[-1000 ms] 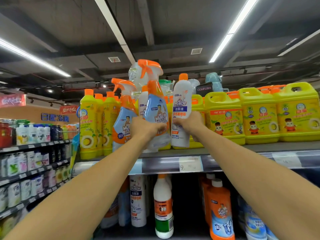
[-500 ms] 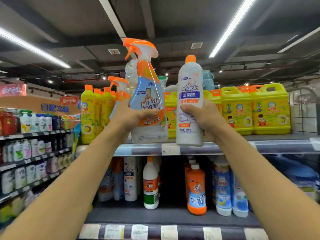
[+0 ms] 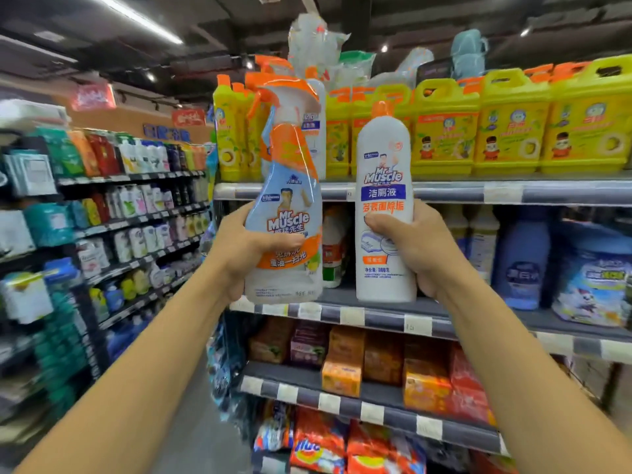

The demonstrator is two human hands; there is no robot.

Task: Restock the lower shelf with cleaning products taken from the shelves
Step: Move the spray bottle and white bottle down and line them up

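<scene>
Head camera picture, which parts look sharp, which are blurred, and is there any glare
Head view: the spray bottle in the left hand and the white bottle in the right hand read sharply; the aisle shelves at left smear with motion blur; the ceiling strip light glares mildly.

Upright spray bottle, orange trigger, blue-orange Mr Muscle label, gripped by left hand. Beside it, upright white bottle, orange cap, gripped by right hand.

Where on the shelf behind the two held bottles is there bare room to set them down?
Bare deck shows on the middle shelf between the orange-and-green labelled bottle and the pale bottles, partly hidden by the right hand. The yellow jugs above stand packed edge to edge.
</scene>
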